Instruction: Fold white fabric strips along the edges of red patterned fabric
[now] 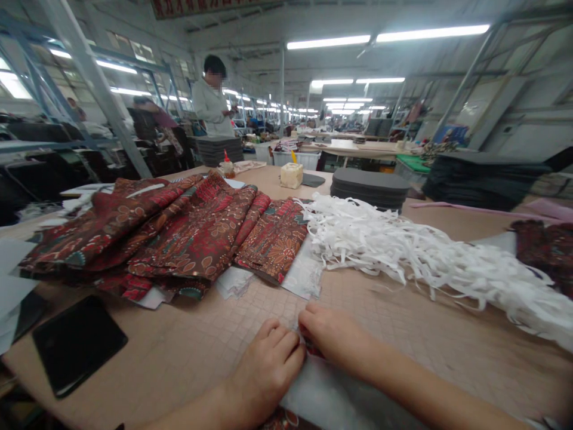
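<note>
In the head view, the left hand (266, 373) and the right hand (331, 337) are working close together at the near edge of the tabletop (403, 334), almost touching each other. Both are pressing on a translucent white sheet (340, 397), with red patterned fabric (286, 420) showing beneath it and at the sheet's upper edge. The left grip is curled and lying on the sheet, while the right grip is bent over the sheet's edge at the red fabric. Neither hand is clearly closed on anything, and I cannot tell whether the fingertips are pinching the sheet.

Beyond the hands, a heap of folded brown-and-red paisley fabric (161, 236) is lying on the tabletop, with a tangle of white strips (403, 257) spreading to its right. A stack of dark foam pads (369, 188) and a cream block (292, 175) are sitting farther on, near a glue bottle with a red nozzle (227, 166). A flat black pad (78, 343) is lying at the left. Another piece of the paisley fabric (544, 254) is resting at the right edge. Past the tabletop, a person in a pale coat (211, 98) is standing beside a dark stack (219, 150), and other workers are bending over long benches down the hall.
</note>
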The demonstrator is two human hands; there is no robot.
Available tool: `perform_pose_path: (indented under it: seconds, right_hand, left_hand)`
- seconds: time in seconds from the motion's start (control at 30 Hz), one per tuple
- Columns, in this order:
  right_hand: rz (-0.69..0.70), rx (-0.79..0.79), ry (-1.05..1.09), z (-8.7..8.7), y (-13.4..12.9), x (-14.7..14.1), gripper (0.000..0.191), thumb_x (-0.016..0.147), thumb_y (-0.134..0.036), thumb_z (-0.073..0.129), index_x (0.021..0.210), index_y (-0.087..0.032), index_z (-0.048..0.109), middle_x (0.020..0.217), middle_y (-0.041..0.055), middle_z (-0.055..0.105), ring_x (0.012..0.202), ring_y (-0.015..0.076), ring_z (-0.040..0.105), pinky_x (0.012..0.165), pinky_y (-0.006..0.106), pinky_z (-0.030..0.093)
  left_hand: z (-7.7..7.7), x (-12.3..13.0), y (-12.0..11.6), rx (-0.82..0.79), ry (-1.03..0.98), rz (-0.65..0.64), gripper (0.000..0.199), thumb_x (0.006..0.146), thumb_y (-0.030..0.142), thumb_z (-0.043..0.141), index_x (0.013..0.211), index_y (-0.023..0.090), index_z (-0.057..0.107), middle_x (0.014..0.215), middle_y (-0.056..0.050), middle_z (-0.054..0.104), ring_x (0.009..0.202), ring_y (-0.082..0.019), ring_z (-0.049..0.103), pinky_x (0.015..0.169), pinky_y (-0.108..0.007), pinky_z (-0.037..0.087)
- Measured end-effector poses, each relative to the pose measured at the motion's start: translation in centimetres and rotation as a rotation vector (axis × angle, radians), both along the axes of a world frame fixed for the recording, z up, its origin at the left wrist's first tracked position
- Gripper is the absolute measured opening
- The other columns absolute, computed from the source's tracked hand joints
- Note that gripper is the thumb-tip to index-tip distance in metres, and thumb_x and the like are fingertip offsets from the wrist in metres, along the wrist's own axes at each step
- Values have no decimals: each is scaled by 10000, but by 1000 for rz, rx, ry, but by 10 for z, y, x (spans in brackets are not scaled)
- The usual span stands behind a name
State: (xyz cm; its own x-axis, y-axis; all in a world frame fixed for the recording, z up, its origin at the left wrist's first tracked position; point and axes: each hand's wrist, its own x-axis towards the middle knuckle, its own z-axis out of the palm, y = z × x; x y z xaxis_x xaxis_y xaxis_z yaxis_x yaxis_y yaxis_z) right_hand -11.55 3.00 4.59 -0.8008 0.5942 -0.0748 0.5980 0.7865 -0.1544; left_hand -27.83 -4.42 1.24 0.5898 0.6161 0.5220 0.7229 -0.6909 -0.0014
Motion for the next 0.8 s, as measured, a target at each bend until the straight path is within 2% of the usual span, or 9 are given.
perform_pose_path:
  seconds: [0.17,0.27,0.4,0.5,0.6,0.7,0.77,0.8]
  right_hand:
    - [20,8,-28,5,1,-7,135,822,-95,489,899,-152,585,851,71,633,679,181,605,484,253,312]
    - [-36,-1,-4,-1,2,-5,114,799,-111,540,901,-149,573,830,61,632,654,179,598,469,251,296]
    - [-109,3,96,-12,-3,6,114,856,-100,470,919,-153,548,844,36,608,640,143,565,503,242,332]
    - [-28,19,233,-14,-11,15,109,875,-115,477,871,-178,565,864,21,587,713,142,543,584,236,374]
    - [81,132,219,-14,-24,24,114,893,-153,480,937,-175,583,898,41,591,797,184,521,665,273,397]
    - [99,236,178,-15,-39,41,126,893,-193,485,971,-144,571,908,64,590,789,199,499,687,312,400]
    - [97,265,147,-16,-51,62,137,885,-234,504,959,-138,567,868,58,583,756,198,486,662,323,395]
    - [87,269,128,-16,-57,76,154,879,-248,511,967,-133,564,854,55,581,744,198,481,650,325,393]
  left_hand:
    - [2,1,1,-30,-10,-12,421,979,206,188,970,124,600,830,-67,606,766,-199,510,769,-383,401]
    - [0,1,3,-58,5,-5,397,980,226,207,980,140,594,829,-57,606,763,-200,506,766,-378,393]
    - [-5,0,2,-58,8,24,299,963,260,311,981,149,588,829,-50,603,761,-208,504,773,-383,382]
    - [-5,0,2,-97,43,47,203,934,228,399,1008,161,575,882,-44,614,807,-206,517,826,-381,367]
    - [-4,-3,3,-87,58,52,222,912,160,395,1051,170,568,909,-40,631,827,-202,532,858,-373,350]
    - [-8,-11,5,56,84,-30,329,903,130,329,1148,167,547,1014,-70,649,923,-223,541,894,-386,324]
    - [-19,-21,11,175,140,-177,350,893,132,334,1156,199,556,1100,-51,651,997,-222,534,897,-368,317]
    - [-27,-27,17,151,137,-209,363,885,151,361,1189,235,540,1130,-24,648,1016,-225,532,902,-371,319]
